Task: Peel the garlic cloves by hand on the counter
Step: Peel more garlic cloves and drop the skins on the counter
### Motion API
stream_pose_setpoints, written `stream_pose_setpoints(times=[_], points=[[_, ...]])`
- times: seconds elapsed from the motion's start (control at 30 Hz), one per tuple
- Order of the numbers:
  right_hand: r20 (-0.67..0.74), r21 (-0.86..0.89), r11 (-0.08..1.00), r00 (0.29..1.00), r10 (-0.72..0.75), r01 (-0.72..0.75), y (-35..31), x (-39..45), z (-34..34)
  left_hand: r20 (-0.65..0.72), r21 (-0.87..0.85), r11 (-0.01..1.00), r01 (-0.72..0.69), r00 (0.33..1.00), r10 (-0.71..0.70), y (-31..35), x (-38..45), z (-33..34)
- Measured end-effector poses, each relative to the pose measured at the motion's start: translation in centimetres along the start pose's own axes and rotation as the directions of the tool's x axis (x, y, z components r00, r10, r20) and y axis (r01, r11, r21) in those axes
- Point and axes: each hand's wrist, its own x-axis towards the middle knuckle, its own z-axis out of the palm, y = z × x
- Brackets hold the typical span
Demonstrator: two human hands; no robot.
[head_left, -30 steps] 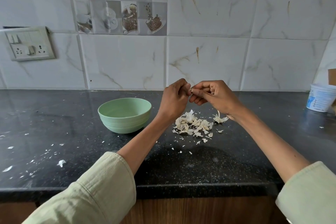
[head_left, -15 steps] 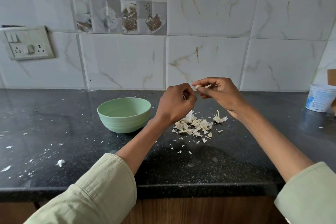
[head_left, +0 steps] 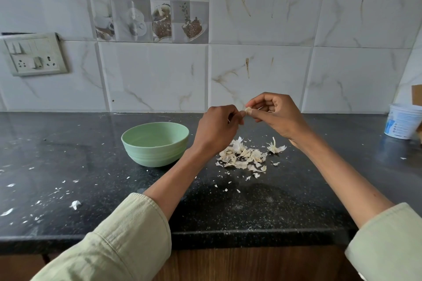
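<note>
Above the peel pile point(head_left: 242, 157) on the counter point(head_left: 91, 166), right hand point(head_left: 277, 114) fingers pinched a garlic clove point(head_left: 248, 110); left hand point(head_left: 217, 129) fingers curled tightly at its tip, their contents hidden.

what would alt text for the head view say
A person's right hand pinches a garlic clove above a black counter while the left hand picks at its skin. Below lies a pile of peels, with a green bowl to its left.
</note>
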Motion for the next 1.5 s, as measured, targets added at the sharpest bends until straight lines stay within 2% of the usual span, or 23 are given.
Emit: stream_pose_setpoints(times=[0.13,0.23,0.4,0.9,1.27,1.5], points=[[-0.008,-0.042,0.999,1.000,-0.015,0.014,0.0,0.0,0.0,-0.045,-0.025,1.000,0.007,0.999,-0.008,0.4,0.1,-0.2],[-0.005,-0.104,0.992,0.997,-0.078,0.077,-0.3,0.0,0.0,-0.064,-0.118,0.993,0.020,0.998,-0.027,0.6,0.1,-0.2],[0.018,-0.184,0.966,0.983,-0.182,0.182,-0.6,-0.3,0.3,-0.069,-0.146,0.988,0.055,0.995,-0.066,0.3,0.1,-0.1],[0.011,-0.156,0.959,0.971,-0.237,0.236,-1.1,-0.5,0.8,-0.148,-0.171,0.978,0.120,0.978,-0.146,0.9,-0.2,-0.4],[0.027,-0.038,0.993,0.993,-0.112,0.113,-1.0,-0.5,0.8,-0.133,-0.163,0.979,0.125,0.980,-0.147,1.2,-0.4,-0.4],[0.006,0.146,0.989,1.000,0.020,-0.021,-0.7,-0.2,0.2,0.026,-0.432,0.879,0.205,0.976,-0.215,1.4,-0.1,-0.5]])
